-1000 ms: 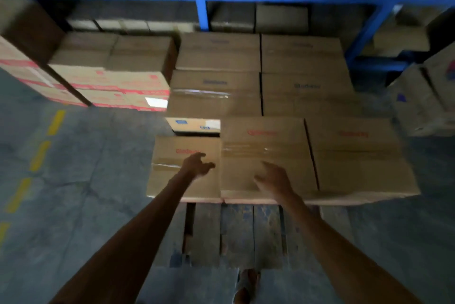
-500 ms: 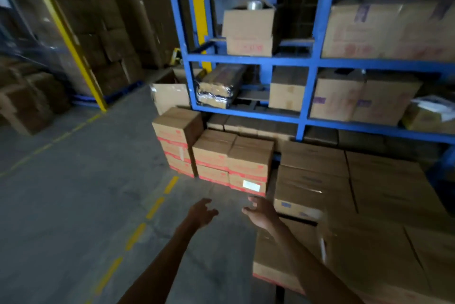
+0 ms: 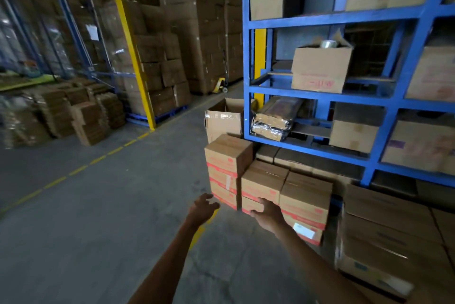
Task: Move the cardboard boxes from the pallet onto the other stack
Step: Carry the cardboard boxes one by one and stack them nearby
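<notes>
Both arms reach forward and carry nothing: the left hand (image 3: 203,207) and right hand (image 3: 268,213) have loose, spread fingers, in front of the red-banded stack (image 3: 305,195) at twelve o'clock. The cardboard boxes (image 3: 394,225) to be moved sit low at four o'clock, at the edge of the gaze. A reach back without looking could fumble or drop one.

- Blue rack (image 3: 320,19) on the right, loaded with cartons.
- Open-topped box (image 3: 320,69) on a middle shelf, with a tape roll (image 3: 328,44) inside.
- Silver-wrapped bundle (image 3: 273,121) on the shelf below.
- Open floor box (image 3: 222,121) beside the rack's corner.
- Yellow post (image 3: 130,45); dashed floor line (image 3: 98,159); pallet jack (image 3: 220,84) far back.
</notes>
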### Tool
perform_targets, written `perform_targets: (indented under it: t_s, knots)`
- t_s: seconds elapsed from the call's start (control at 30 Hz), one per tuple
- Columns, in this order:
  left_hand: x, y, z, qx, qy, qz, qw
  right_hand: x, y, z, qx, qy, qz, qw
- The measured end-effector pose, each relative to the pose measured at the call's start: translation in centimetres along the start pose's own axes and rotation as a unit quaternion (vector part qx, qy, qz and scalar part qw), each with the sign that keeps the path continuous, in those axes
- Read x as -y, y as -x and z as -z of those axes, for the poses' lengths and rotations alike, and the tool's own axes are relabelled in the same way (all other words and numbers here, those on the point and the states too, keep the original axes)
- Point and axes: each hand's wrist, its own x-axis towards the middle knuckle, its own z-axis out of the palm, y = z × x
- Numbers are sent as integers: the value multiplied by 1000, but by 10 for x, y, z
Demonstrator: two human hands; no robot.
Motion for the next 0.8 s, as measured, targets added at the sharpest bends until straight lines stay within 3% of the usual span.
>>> perform_targets:
  t_s: [0.5,0.8]
  knots:
    - [-46,-305,48,54,4,15,998,86,-314,-37,-2,-26,-75,997]
    - [-22,-514,69,109,-42,25,993,120,-494,-93,7,-97,-126,987]
